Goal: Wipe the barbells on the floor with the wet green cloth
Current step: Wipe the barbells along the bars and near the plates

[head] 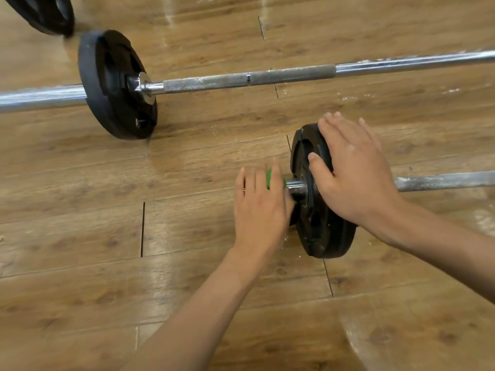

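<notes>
The left hand (259,207) has its fingers closed over the green cloth (269,179), pressing it on the stub end of the near barbell (442,181) on the floor (80,236). The right hand (351,172) rests on its black plate (318,231) with fingers released and flat. A second barbell (267,77) lies beyond.

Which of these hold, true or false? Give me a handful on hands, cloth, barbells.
1. The left hand holds the green cloth at the near barbell's sleeve end. True.
2. The right hand hangs free, touching nothing. False: it rests on the near barbell's plate.
3. The far barbell's plate lies flat. False: it stands on edge on the wooden floor.
4. The far barbell's bar runs across the view beyond both hands. True.
</notes>
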The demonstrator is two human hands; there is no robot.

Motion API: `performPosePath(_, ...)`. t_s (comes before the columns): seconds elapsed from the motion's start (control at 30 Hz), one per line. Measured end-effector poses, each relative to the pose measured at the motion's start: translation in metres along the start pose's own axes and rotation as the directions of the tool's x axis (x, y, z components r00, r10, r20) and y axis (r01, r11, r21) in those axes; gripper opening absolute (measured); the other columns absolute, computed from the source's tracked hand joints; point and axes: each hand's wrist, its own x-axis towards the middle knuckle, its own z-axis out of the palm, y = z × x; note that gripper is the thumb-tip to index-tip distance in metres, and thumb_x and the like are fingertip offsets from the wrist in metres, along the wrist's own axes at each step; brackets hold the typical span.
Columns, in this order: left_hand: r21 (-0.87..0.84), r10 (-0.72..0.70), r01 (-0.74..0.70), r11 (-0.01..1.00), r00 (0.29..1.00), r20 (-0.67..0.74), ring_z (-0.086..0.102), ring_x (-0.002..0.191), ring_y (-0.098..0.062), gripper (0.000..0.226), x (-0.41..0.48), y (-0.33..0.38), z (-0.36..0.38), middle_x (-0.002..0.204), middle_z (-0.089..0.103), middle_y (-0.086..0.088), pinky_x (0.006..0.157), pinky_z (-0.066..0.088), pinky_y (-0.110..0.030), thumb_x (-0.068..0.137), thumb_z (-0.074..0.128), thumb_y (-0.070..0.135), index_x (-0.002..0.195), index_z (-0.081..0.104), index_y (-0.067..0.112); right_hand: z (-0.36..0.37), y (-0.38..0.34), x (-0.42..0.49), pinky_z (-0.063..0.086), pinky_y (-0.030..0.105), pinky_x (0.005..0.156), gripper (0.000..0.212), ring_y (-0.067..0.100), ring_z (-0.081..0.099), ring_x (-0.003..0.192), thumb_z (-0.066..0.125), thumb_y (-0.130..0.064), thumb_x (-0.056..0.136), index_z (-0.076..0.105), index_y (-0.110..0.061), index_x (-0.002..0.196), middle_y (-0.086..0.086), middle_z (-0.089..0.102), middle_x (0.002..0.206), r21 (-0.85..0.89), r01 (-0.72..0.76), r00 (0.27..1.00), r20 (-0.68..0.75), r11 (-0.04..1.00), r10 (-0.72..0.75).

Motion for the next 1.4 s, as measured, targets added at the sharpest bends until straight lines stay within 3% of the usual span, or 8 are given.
performPosePath(0.13, -0.017, 0.145, -0.145, 0.989, 0.989, 0.031, 0.043, 0.146, -0.035, 0.057, 0.0, 0.008, 0.001, 0.152, 0.051, -0.021, 0.127, 0.023, -0.052, 0.103, 0.038, 0.034, 0.154, 0.044, 0.009, 0.0, -0.003, 0.007, 0.009, 0.041, 0.127, 0.065, 0.028, 0.037, 0.15, 0.038, -0.039, 0.097, 0.049, -0.003, 0.15, 0.014, 0.05, 0.155, -0.003, -0.007, 1.0, -0.027, 1.0, 0.007)
performPosePath(0.37, 0.052, -0.043, 0.043, 0.998, 0.999, -0.006, 0.061, 0.101, -0.031, 0.031, 0.021, -0.029, -0.01, 0.097, 0.065, -0.008, 0.116, 0.034, -0.048, 0.094, 0.045, 0.029, 0.111, 0.065, 0.011, -0.004, -0.004, 0.009, 0.023, 0.044, 0.122, 0.059, 0.03, 0.045, 0.141, 0.039, -0.036, 0.099, 0.052, -0.004, 0.147, 0.013, 0.054, 0.149, 0.033, -0.015, 1.0, -0.016, 0.999, 0.015)
performPosePath(0.6, -0.034, 0.221, -0.219, 0.975, 0.972, 0.076, 0.055, 0.093, -0.034, 0.039, 0.016, 0.003, -0.003, 0.098, 0.061, -0.014, 0.098, 0.043, -0.047, 0.098, 0.054, 0.033, 0.123, 0.063, 0.004, -0.001, -0.007, -0.018, 0.036, 0.051, 0.115, 0.059, 0.035, 0.047, 0.134, 0.038, -0.034, 0.098, 0.051, 0.001, 0.143, 0.018, 0.053, 0.143, 0.037, 0.029, 0.996, -0.082, 0.999, -0.026)
performPosePath(0.8, 0.049, -0.124, 0.118, 0.992, 0.981, 0.149, 0.053, 0.072, -0.026, 0.027, 0.017, -0.034, -0.031, 0.073, 0.06, -0.001, 0.088, 0.037, -0.043, 0.092, 0.038, 0.034, 0.081, 0.057, 0.019, -0.005, -0.014, -0.022, 0.041, 0.05, 0.101, 0.05, 0.039, 0.051, 0.115, 0.04, -0.027, 0.086, 0.056, 0.001, 0.125, 0.02, 0.055, 0.124, -0.033, 0.081, 0.994, -0.067, 0.996, -0.083)
performPosePath(0.87, -0.004, -0.135, 0.137, 0.991, 0.98, 0.143, 0.053, 0.075, -0.026, 0.027, 0.008, -0.027, -0.028, 0.079, 0.058, -0.003, 0.084, 0.037, -0.042, 0.092, 0.037, 0.031, 0.085, 0.058, 0.016, -0.004, -0.016, -0.026, 0.041, 0.051, 0.105, 0.055, 0.038, 0.05, 0.123, 0.04, -0.026, 0.086, 0.056, 0.002, 0.131, 0.02, 0.054, 0.133, -0.007, 0.083, 0.994, -0.078, 0.997, -0.083)
performPosePath(1.1, 0.031, 0.151, -0.158, 0.987, 0.977, 0.152, 0.058, 0.086, -0.03, 0.051, -0.005, -0.012, -0.019, 0.094, 0.062, -0.01, 0.083, 0.046, -0.043, 0.106, 0.035, 0.053, 0.11, 0.064, 0.011, 0.0, -0.013, -0.045, 0.034, 0.053, 0.119, 0.062, 0.039, 0.043, 0.14, 0.045, -0.03, 0.097, 0.047, 0.006, 0.146, 0.024, 0.048, 0.15, -0.082, 0.136, 0.987, -0.074, 0.987, -0.142)
performPosePath(1.27, 0.085, -0.097, 0.083, 0.993, 0.979, 0.181, 0.056, 0.078, -0.02, 0.045, 0.003, -0.029, -0.03, 0.084, 0.065, 0.0, 0.089, 0.038, -0.041, 0.102, 0.031, 0.052, 0.097, 0.063, 0.02, 0.0, -0.012, -0.044, 0.019, 0.044, 0.127, 0.069, 0.035, 0.035, 0.149, 0.039, -0.039, 0.1, 0.04, 0.006, 0.153, 0.024, 0.042, 0.158, -0.117, 0.121, 0.99, -0.056, 0.986, -0.128)
performPosePath(1.4, 0.002, -0.023, 0.023, 1.0, 0.984, 0.175, 0.056, 0.093, -0.027, 0.053, -0.004, 0.007, -0.022, 0.104, 0.066, -0.008, 0.088, 0.04, -0.042, 0.105, 0.026, 0.042, 0.13, 0.061, 0.011, 0.0, -0.013, -0.042, 0.019, 0.041, 0.126, 0.07, 0.032, 0.033, 0.152, 0.037, -0.039, 0.099, 0.038, 0.004, 0.154, 0.022, 0.04, 0.16, -0.112, 0.1, 0.993, -0.045, 0.989, -0.106)
